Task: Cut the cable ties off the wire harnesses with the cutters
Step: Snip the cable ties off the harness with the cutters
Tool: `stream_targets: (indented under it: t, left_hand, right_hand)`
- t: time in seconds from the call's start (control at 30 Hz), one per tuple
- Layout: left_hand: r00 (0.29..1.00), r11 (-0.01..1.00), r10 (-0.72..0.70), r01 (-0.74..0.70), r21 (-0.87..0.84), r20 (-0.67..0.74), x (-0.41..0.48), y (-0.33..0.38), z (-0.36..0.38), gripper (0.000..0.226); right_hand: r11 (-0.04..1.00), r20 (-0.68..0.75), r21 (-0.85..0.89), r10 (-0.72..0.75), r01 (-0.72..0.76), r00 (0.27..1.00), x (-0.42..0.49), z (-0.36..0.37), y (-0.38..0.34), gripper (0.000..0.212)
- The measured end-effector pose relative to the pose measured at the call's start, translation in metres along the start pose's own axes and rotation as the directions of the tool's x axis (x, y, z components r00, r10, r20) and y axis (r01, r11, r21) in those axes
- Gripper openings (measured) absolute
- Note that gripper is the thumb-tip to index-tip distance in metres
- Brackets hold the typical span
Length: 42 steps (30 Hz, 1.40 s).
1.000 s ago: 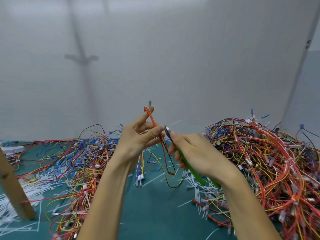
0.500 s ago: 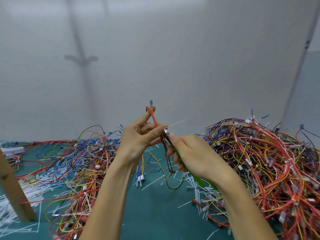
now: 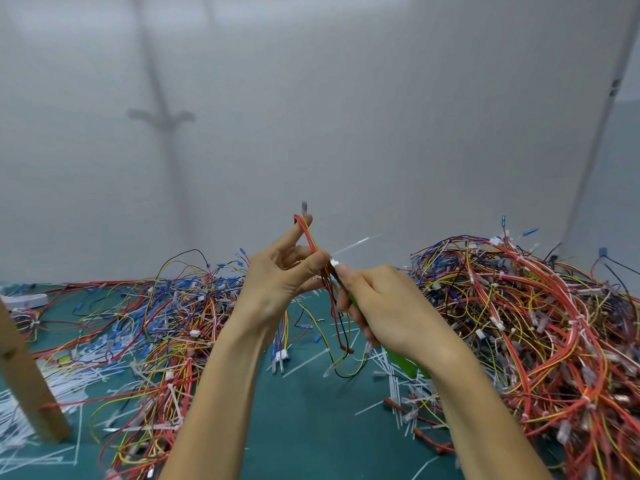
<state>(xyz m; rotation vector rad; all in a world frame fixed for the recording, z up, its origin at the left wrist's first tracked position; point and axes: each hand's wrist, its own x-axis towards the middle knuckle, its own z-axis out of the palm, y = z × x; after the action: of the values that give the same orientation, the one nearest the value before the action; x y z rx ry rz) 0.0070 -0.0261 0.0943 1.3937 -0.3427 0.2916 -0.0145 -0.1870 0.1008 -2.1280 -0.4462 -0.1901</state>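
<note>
My left hand (image 3: 280,275) pinches a thin wire harness (image 3: 310,239) of red and yellow wires between thumb and fingers, holding it upright above the table. Its loose ends hang down to the green mat. My right hand (image 3: 384,306) grips green-handled cutters (image 3: 401,362), whose metal jaws (image 3: 334,263) sit against the harness just right of my left thumb. A white cable tie tail (image 3: 356,243) sticks out to the upper right from that spot. The jaws are too small to tell whether they are closed.
A large heap of tied harnesses (image 3: 536,327) fills the right side. Loose wires (image 3: 145,323) spread over the left of the green mat (image 3: 301,427), with cut white tie scraps (image 3: 398,382) scattered about. A wooden post (image 3: 24,372) leans at the left edge. A grey wall stands behind.
My right hand has moved up and left, bringing the cutter jaws onto the harness beside my left thumb. The white tie tail now shows sticking out to the upper right.
</note>
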Motion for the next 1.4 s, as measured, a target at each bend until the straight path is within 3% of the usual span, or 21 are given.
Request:
stream_targets:
  t: [0.5,0.7,0.83,0.93,1.03,1.1,1.17,1.23,1.3,1.37,1.4]
  left_hand:
    - [0.996,0.998,-0.048,0.045,-0.048,-0.073,0.0,-0.001,-0.004,0.073]
    - [0.993,0.997,-0.031,0.023,-0.067,-0.118,0.0,0.001,-0.004,0.078]
    - [0.996,1.0,0.018,-0.018,-0.002,-0.082,0.003,0.0,0.0,0.065]
    - [0.999,0.988,0.032,-0.026,0.152,-0.038,0.004,-0.002,0.001,0.042]
    - [0.995,0.965,-0.096,0.102,0.242,-0.036,0.004,-0.01,-0.008,0.029]
    - [0.953,0.874,-0.299,0.293,0.387,-0.048,0.005,-0.018,-0.018,0.05]
    - [0.894,0.657,-0.441,0.383,0.65,-0.08,0.005,-0.033,-0.026,0.056]
    - [0.9,0.357,-0.415,0.297,0.886,-0.134,0.005,-0.05,-0.029,0.057]
    - [0.923,0.112,-0.322,0.256,0.96,-0.209,0.005,-0.061,-0.023,0.064]
    - [0.917,0.036,-0.315,0.269,0.962,-0.245,0.005,-0.07,-0.017,0.068]
    - [0.898,0.062,-0.371,0.277,0.959,-0.235,0.005,-0.074,-0.016,0.066]
  right_hand:
    - [0.998,-0.084,0.068,0.001,0.005,0.996,0.002,0.001,0.0,0.059]
    - [0.996,-0.137,0.09,0.002,0.011,0.991,0.005,0.001,0.007,0.048]
    - [0.987,-0.067,0.162,0.007,0.004,0.998,0.008,0.01,0.012,0.026]
    - [0.976,-0.134,0.214,-0.002,0.03,0.991,0.011,0.015,0.012,0.022]
    - [0.981,-0.192,0.191,-0.002,0.039,0.981,0.013,0.014,0.012,0.019]
    - [0.981,-0.22,0.19,0.009,0.034,0.975,0.013,0.011,0.015,0.017]
    - [0.981,-0.232,0.195,0.024,0.022,0.973,0.013,0.008,0.017,0.017]
    - [0.978,-0.224,0.207,0.032,0.016,0.974,0.014,0.006,0.018,0.016]
    - [0.976,-0.217,0.216,0.03,0.018,0.976,0.013,0.005,0.018,0.016]
    - [0.976,-0.21,0.216,0.022,0.024,0.977,0.013,0.004,0.018,0.016]
    - [0.977,-0.206,0.213,0.018,0.027,0.978,0.012,0.003,0.018,0.016]
